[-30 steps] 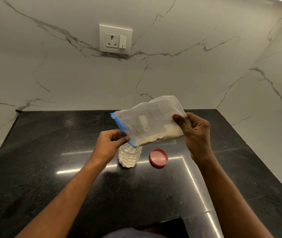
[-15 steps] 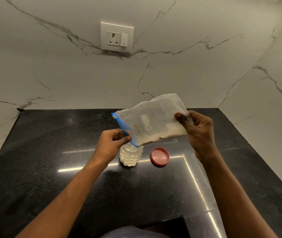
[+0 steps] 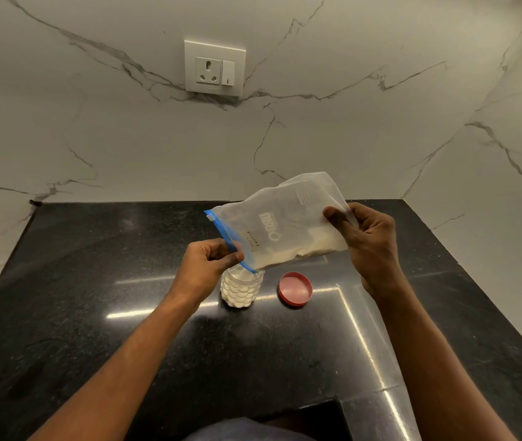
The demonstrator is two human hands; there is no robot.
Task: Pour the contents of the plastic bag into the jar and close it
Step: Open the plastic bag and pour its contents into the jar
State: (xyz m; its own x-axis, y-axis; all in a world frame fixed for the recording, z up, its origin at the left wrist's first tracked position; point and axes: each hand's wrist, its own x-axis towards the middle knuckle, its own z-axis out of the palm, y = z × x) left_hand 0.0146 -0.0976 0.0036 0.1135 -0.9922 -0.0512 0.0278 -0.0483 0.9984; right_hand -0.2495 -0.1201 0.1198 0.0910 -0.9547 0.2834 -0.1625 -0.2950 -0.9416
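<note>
A frosted plastic bag [image 3: 282, 221] with a blue zip strip hangs tilted above the counter, its mouth pointing down-left. Pale powder lies along its lower edge. My left hand [image 3: 207, 268] pinches the blue strip at the mouth. My right hand [image 3: 364, 240] grips the bag's far end, held higher. Right under the mouth stands a clear dimpled jar [image 3: 240, 289], open and mostly full of white powder. Its red lid [image 3: 295, 289] lies upturned on the counter just right of the jar.
The black polished counter [image 3: 94, 313] sits in a corner of white marble walls. A wall socket with a switch [image 3: 215, 69] is above. A dark cut-out step [image 3: 310, 418] marks the near counter edge.
The bag's right end has lifted slightly, so the bag tilts a little more toward the jar. Both hands keep their grip; jar and lid have not moved.
</note>
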